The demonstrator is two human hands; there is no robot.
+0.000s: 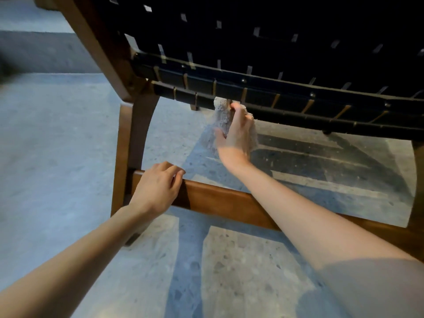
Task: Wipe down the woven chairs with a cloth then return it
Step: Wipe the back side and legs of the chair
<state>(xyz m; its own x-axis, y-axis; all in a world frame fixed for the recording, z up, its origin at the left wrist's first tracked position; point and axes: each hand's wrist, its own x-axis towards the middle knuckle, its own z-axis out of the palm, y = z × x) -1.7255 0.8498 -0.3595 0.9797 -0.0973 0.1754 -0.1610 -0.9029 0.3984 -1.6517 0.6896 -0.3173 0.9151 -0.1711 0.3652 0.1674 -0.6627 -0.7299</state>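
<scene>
mid-wipe by the look of it: right hand [238, 131] bunches the pale fluffy cloth [219, 117] in curled fingers, up against the underside rail of the brown wooden chair with black woven straps [229, 87]. left hand [158, 188] hooks close-set fingers over the brown wooden crossbar [220, 201]. returning the cloth comes later, no other chairs in view
</scene>
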